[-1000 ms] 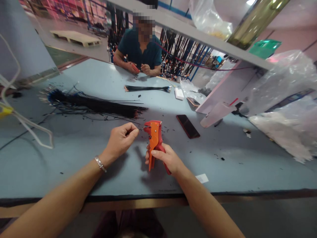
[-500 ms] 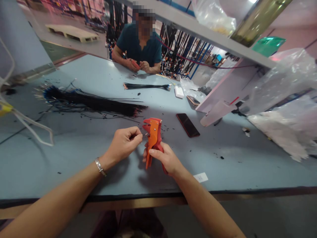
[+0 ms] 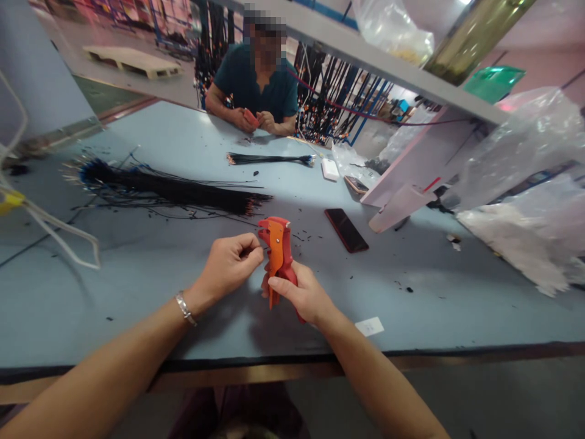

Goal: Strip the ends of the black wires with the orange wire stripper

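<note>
My right hand [image 3: 306, 291] is wrapped round the handles of a red and orange wire stripper [image 3: 276, 247], held upright above the table. Its jaws point left, close to the fingertips of my left hand [image 3: 233, 262]. The left fingers are closed in a pinch on a thin wire, mostly hidden by the fingers and the tool. Beyond both hands lies a large bundle of black wires [image 3: 178, 190], its blue and bare ends to the left and reddish ends to the right.
A dark phone [image 3: 346, 230] and a white label [image 3: 370, 327] lie to the right on the table [image 3: 150, 311]. Farther back are a smaller wire bundle [image 3: 269, 159], a white box [image 3: 329, 169] and another phone [image 3: 356, 185]. Across the table sits a co-worker [image 3: 258, 85] holding a red tool.
The wire stripper in my right hand has shifted slightly left, bringing its jaws closer to my left fingertips. My left hand stays almost still.
</note>
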Available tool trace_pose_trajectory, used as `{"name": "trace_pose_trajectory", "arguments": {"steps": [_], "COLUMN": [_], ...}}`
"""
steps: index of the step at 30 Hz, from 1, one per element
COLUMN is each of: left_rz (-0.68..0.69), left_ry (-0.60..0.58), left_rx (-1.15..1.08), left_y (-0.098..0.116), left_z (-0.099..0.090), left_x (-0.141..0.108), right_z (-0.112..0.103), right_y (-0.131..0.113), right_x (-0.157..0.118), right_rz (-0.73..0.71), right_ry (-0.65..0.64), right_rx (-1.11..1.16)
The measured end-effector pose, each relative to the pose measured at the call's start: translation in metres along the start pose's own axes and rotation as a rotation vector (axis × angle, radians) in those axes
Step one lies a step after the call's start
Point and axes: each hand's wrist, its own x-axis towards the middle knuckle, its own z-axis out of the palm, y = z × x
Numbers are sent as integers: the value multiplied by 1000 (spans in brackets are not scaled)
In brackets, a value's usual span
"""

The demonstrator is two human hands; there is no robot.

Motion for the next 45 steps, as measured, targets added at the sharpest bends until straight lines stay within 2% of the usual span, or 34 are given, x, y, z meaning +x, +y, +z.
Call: {"name": "trace_pose_trajectory", "arguments": {"steps": [6,14,29,37,45], "left_rz": [0,16,-15,-35,-102], "left_ry": [-42,-47,12,26,-40], "left_rx": [-32,-32,18,43,105], "left_y": [0,-2,-4,-9,-15], "left_z": [1,6,9,11,9], "left_x": [-2,-4,-3,-2,-1], "right_z": [3,5,11,13,11], "right_y": [-4,-1,1,3,9], "right_x": [-2,1,7,11,16], "right_rz": [-34,-51,-41,-32,-21], "right_ry": [22,62,182,215,211], "right_rx": [-151,-204,-359,-396,-371]}}
